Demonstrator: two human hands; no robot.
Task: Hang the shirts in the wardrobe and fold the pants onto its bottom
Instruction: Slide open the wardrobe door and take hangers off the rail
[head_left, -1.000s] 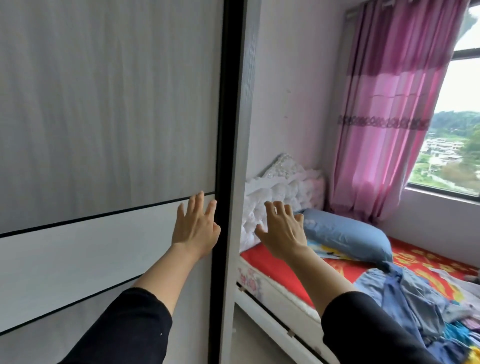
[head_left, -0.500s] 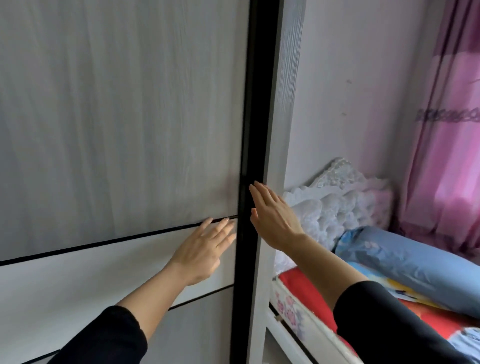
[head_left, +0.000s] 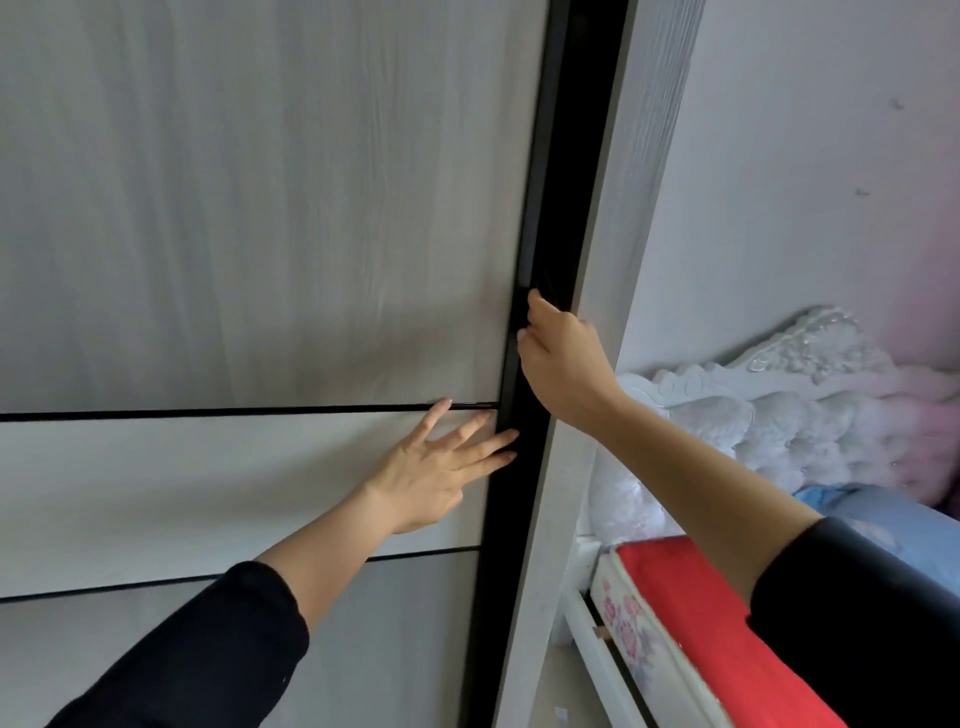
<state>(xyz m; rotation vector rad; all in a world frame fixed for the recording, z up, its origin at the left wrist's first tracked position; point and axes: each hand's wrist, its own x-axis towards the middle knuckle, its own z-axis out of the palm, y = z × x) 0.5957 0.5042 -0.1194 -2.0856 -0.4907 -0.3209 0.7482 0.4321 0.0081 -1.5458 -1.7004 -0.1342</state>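
Note:
The wardrobe's sliding door (head_left: 249, 234) fills the left of the view, pale wood grain with thin black lines, and it is closed. Its black edge strip (head_left: 550, 182) runs down the middle. My left hand (head_left: 441, 467) lies flat on the door panel with fingers spread, fingertips reaching the black strip. My right hand (head_left: 558, 358) has its fingers curled round the black edge of the door, just above the left hand. No shirts or pants are in view.
The wardrobe's grey side panel (head_left: 618, 270) stands right of the black strip. Beyond it is a bed with a red sheet (head_left: 691, 613), a white tufted headboard (head_left: 789, 395) and a blue pillow (head_left: 883, 525). A white bed frame (head_left: 592, 649) sits close to the wardrobe.
My view has turned left, closer to the wardrobe. My right hand went from open in front of the bed to curled round the door's black edge. My left hand shifted right to the strip.

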